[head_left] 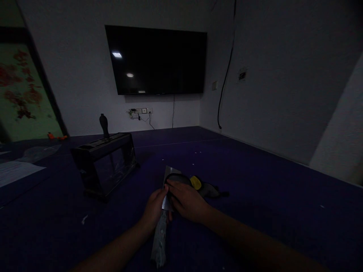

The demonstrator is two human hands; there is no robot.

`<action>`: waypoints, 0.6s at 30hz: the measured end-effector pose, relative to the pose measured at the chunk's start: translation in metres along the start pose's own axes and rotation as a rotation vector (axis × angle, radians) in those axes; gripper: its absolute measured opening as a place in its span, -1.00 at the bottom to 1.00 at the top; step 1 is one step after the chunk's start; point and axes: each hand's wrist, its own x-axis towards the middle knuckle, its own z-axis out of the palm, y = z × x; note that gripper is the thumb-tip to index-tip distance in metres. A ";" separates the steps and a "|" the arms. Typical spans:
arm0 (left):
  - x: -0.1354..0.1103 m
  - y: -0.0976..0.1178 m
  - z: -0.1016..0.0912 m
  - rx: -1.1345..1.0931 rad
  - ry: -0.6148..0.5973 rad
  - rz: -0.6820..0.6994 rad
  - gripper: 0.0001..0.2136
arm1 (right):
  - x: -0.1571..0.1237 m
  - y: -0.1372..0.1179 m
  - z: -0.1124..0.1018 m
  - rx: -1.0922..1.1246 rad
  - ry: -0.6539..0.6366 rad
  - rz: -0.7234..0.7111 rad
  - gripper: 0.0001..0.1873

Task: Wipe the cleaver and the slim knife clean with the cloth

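Note:
In the middle of the purple surface is a cleaver-like knife with a wide, shiny metal blade (168,204) and a mottled grey handle (160,240) pointing towards me. My left hand (155,206) grips it from the left, around the lower part of the blade, thumb on top. My right hand (187,200) holds a dark grey fabric piece (180,178) against the blade's upper part. That fabric has a yellow patch (195,183) and trails off to the right. Dim light and my fingers hide part of the blade, and the fabric's exact kind is unclear.
To the left stands a black-framed case (102,151) with clear sides and a dark vase-shaped piece (104,125) on top. White sheets (19,172) lie at far left. Small white scraps (84,219) dot the purple surface. A television (159,60) hangs on the wall; a black cable (227,79) dangles at right.

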 end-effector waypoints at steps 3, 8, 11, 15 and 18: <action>0.000 0.000 0.000 -0.008 -0.007 -0.001 -0.45 | 0.000 0.000 0.000 0.013 0.012 -0.009 -0.54; -0.001 0.001 0.000 -0.009 -0.014 0.008 -0.47 | 0.000 0.001 0.001 0.008 0.011 -0.016 -0.54; -0.001 0.001 0.001 -0.016 -0.004 0.011 -0.48 | 0.000 0.001 0.000 -0.001 0.009 -0.020 -0.54; 0.000 0.002 0.001 -0.021 0.008 -0.005 -0.51 | 0.000 -0.001 -0.002 -0.001 0.011 -0.025 -0.53; -0.001 0.001 0.001 -0.023 0.004 -0.012 -0.51 | 0.000 -0.002 -0.003 -0.004 -0.001 -0.015 -0.54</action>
